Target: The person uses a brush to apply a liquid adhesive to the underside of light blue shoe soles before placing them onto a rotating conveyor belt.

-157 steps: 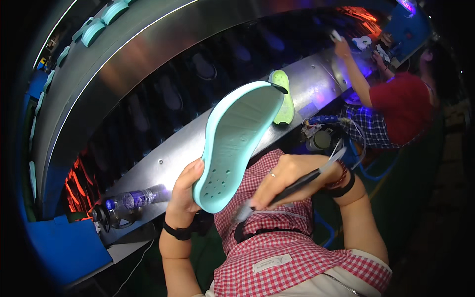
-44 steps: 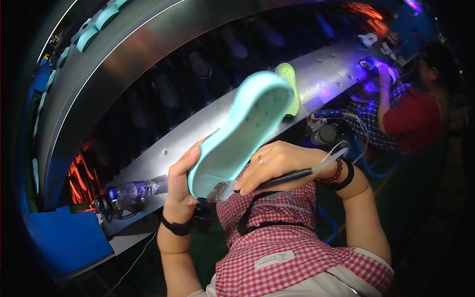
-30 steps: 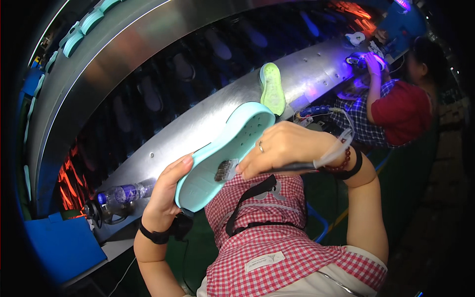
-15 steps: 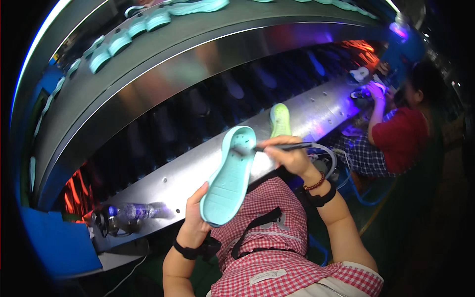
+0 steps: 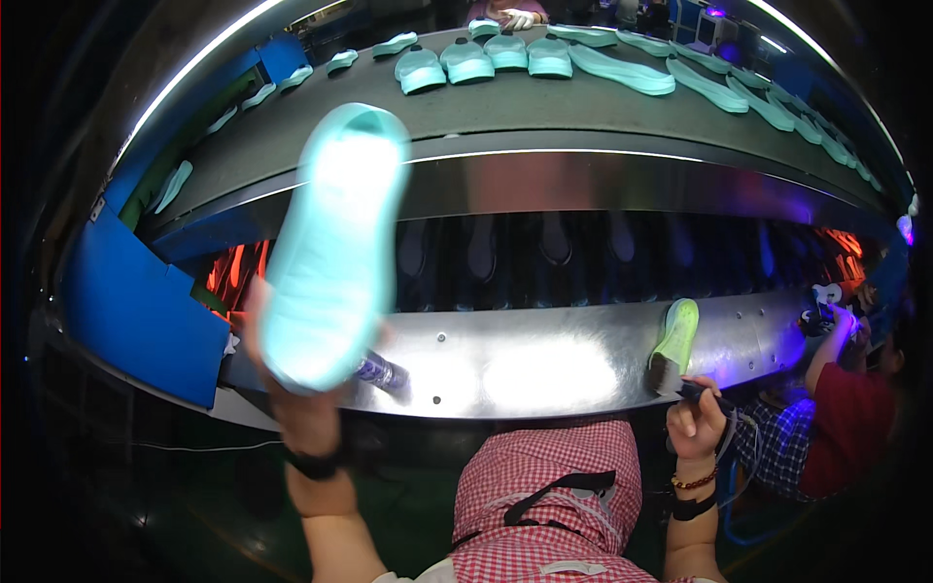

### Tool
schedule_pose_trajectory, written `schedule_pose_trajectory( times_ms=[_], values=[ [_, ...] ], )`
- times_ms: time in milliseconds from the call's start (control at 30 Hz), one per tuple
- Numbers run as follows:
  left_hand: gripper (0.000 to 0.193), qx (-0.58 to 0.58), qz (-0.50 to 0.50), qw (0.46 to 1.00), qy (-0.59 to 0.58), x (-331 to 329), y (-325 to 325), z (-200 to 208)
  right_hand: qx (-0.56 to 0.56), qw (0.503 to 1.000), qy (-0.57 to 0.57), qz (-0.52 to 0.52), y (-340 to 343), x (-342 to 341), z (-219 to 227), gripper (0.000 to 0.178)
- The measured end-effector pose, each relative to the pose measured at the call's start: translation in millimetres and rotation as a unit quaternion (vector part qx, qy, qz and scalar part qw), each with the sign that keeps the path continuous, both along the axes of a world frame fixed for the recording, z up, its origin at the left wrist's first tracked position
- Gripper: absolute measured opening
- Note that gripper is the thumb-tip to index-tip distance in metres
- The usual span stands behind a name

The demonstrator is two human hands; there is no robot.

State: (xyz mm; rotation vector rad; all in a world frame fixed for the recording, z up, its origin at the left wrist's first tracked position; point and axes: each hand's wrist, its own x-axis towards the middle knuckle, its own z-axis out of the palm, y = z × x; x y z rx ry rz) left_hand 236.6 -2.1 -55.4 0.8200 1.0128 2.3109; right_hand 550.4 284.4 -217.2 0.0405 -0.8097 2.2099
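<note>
In the head view, the left hand (image 5: 303, 413) is clasped around the lower end of a long turquoise, moulded shoe sole (image 5: 335, 243), blurred and brightly lit. The sole is held up, reaching away from the person beyond that hand, its long axis running up the view with the top tipped slightly right. Its far end overlaps the dark flat conveyor belt (image 5: 505, 119); I cannot tell its height above it.

The right hand (image 5: 696, 424), well apart from the left and much farther from that sole, has its fingers closed on a dark-handled flat brush (image 5: 668, 377). The bristles overlap the near end of a yellow-green shoe sole (image 5: 677, 325) lying lengthwise away from the person on the brushed-steel counter (image 5: 505, 364); whether they touch is unclear.
</note>
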Motion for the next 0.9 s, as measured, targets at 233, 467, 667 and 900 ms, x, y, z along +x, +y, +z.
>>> schedule_pose_trajectory(
  times_ms=[233, 467, 667, 900],
  values=[
    [0.077, 0.4, 0.206, 0.868, -0.211, -266, -101, 78, -0.097, 0.993, -0.037, 0.048, -7, -23, -21, 0.026],
    [0.068, -0.064, 0.209, 0.975, 0.031, -165, 36, 141, -0.136, 0.985, -0.107, -0.003, 4, -9, -34, 0.021],
    [0.066, -0.58, 0.234, 0.679, 0.384, -158, 132, 149, -0.166, 0.976, -0.138, -0.014, 13, -16, -40, 0.019],
    [0.077, -0.687, 0.211, 0.41, 0.561, -183, 227, 153, -0.209, 0.962, -0.168, -0.041, 27, -15, -63, 0.022]
  ],
)
